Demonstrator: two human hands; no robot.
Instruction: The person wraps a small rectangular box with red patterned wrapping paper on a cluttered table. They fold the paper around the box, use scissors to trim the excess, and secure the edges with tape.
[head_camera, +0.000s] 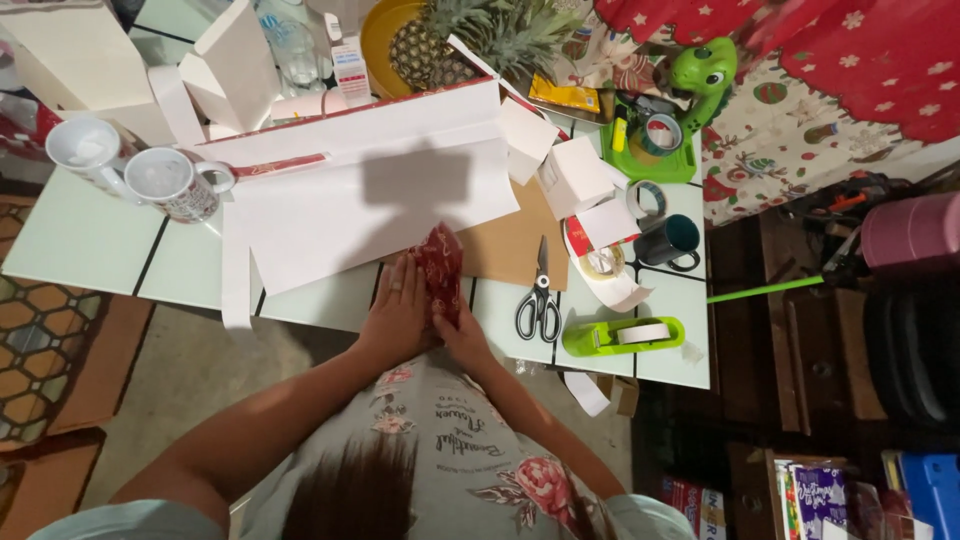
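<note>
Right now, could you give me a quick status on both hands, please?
Left hand flat against red wrapped parcel. Right hand gripping its near end. Scissors lie just right, apart.

red patterned parcel (441, 268), white paper sheet (360, 205), lime-green tape dispenser (622, 336), black-handled scissors (539, 297)

Scissors (538, 297) lie just right of centre, green tape dispenser (622, 335) at 4 o'clock from them, dark mug (668, 241) at 1 o'clock. Two white mugs (130, 167) sit at 10 o'clock on the table (80, 240). Pineapple (470, 40) in yellow bowl (378, 35) at 12 o'clock; green frog dispenser (690, 90) at 1 o'clock.
</note>
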